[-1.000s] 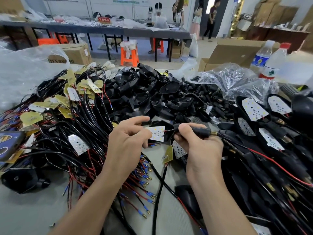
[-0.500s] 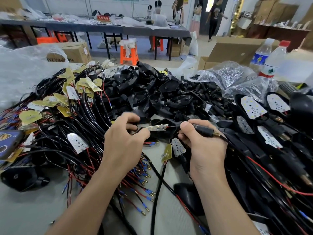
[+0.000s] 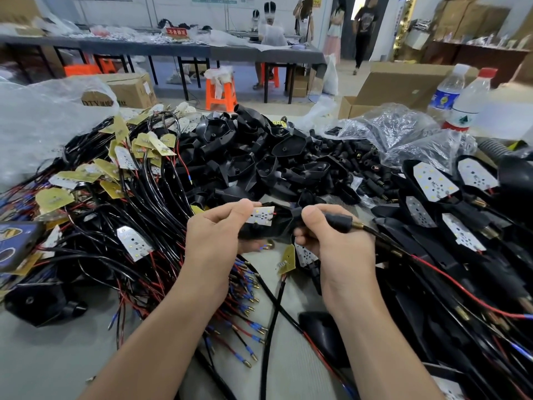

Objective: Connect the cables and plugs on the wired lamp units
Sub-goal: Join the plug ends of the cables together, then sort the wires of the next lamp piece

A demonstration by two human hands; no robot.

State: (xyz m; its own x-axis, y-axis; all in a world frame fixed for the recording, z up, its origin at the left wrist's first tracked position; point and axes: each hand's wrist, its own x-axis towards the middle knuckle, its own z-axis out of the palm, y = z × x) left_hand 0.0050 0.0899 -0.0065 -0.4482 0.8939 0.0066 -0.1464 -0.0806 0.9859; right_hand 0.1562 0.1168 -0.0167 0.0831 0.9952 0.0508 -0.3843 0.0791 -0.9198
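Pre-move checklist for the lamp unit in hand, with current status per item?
1. Left hand grips the lamp housing: ok.
2. Right hand pinches the plug sleeve: ok.
3. LED board seated flat in the housing: cannot tell.
4. Sleeve mated to the housing neck: cannot tell, the joint is hidden.
5. Space under the hands free of loose parts: not ok, a yellow board and wire ends lie there.
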